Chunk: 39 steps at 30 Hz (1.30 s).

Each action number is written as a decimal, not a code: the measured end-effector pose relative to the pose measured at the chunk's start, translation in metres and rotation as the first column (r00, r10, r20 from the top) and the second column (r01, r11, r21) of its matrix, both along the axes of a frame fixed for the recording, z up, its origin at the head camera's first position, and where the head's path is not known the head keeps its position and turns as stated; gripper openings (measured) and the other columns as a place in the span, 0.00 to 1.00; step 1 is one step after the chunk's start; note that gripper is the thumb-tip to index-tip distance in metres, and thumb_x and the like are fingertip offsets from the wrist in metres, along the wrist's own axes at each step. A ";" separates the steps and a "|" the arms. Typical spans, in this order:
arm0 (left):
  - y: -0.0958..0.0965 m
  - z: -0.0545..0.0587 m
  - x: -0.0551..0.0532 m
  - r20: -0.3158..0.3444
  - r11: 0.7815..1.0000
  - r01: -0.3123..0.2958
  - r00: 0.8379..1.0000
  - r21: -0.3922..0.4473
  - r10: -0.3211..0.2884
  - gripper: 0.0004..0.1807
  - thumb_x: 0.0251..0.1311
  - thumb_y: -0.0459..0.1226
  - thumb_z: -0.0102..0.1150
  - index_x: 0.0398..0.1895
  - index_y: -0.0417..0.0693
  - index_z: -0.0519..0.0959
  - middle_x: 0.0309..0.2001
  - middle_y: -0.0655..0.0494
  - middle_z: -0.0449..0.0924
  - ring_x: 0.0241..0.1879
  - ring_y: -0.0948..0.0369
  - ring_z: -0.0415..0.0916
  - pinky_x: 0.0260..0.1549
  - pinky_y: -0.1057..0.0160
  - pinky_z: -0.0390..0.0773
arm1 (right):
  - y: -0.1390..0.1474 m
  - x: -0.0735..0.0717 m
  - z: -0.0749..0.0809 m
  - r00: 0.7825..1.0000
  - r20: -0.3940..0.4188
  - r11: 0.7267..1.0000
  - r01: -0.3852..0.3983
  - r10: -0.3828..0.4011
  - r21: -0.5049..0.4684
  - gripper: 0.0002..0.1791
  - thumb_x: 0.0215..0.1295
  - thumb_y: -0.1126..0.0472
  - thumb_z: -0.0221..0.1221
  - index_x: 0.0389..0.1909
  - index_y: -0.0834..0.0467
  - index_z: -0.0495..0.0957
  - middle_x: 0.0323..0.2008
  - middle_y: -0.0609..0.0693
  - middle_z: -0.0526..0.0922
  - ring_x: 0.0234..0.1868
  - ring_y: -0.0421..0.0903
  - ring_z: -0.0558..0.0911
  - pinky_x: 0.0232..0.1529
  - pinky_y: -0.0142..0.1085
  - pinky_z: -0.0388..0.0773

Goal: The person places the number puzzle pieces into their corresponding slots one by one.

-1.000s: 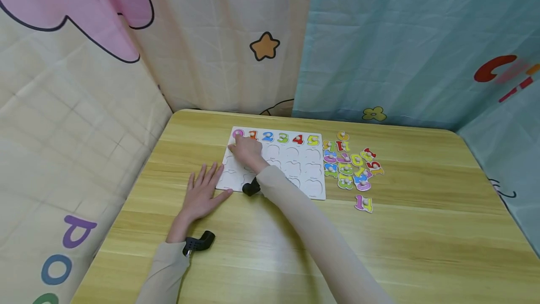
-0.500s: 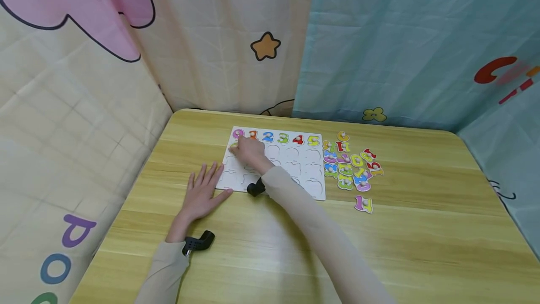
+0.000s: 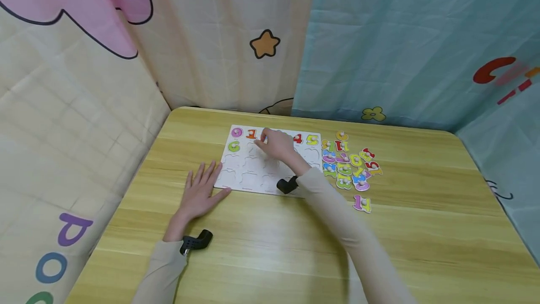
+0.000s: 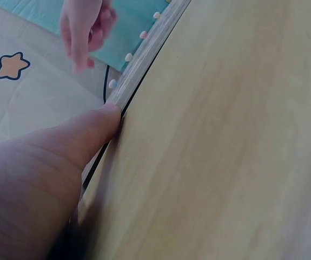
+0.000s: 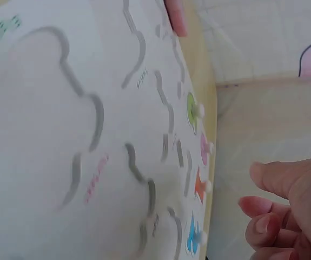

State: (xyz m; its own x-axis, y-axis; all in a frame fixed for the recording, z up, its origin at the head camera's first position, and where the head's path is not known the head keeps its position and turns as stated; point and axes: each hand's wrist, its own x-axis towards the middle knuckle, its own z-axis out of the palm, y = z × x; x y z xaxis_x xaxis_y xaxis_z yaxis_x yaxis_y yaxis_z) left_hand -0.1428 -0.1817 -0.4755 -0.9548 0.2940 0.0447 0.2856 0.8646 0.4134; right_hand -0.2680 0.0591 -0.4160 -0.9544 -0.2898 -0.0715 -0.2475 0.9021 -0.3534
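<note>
White puzzle board (image 3: 270,165) lies flat on the wooden table (image 3: 295,243), toward the far side, with a strip of bare wood between its far edge and the curtains. The left hand (image 3: 200,196) rests flat on the table with fingers spread, its fingertips just at the board's near-left corner; in the left wrist view the thumb touches the board's edge. The right hand (image 3: 278,147) hovers over the board's upper middle, fingers loosely curled and holding nothing, near the row of seated numbers. A green 6 (image 3: 233,146) sits in the second row's leftmost slot, below the pink 0 (image 3: 237,132). Most other slots are empty outlines. Loose number pieces (image 3: 350,165) crowd just beside the board's right edge, one purple-and-yellow piece (image 3: 363,203) lying apart, nearer the person. Wide bare tabletop stretches along the near side and to the right.
</note>
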 end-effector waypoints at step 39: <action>-0.004 -0.003 -0.003 0.029 1.000 0.007 1.000 -0.018 -0.007 0.44 0.65 0.62 0.42 0.76 0.51 0.45 0.74 0.46 0.41 0.72 0.44 0.29 0.64 0.41 0.25 | 0.216 0.090 -0.004 0.979 -0.022 0.975 0.198 -0.201 -0.104 0.15 0.66 0.50 0.58 0.35 0.60 0.75 0.13 0.47 0.68 0.12 0.44 0.66 0.15 0.34 0.52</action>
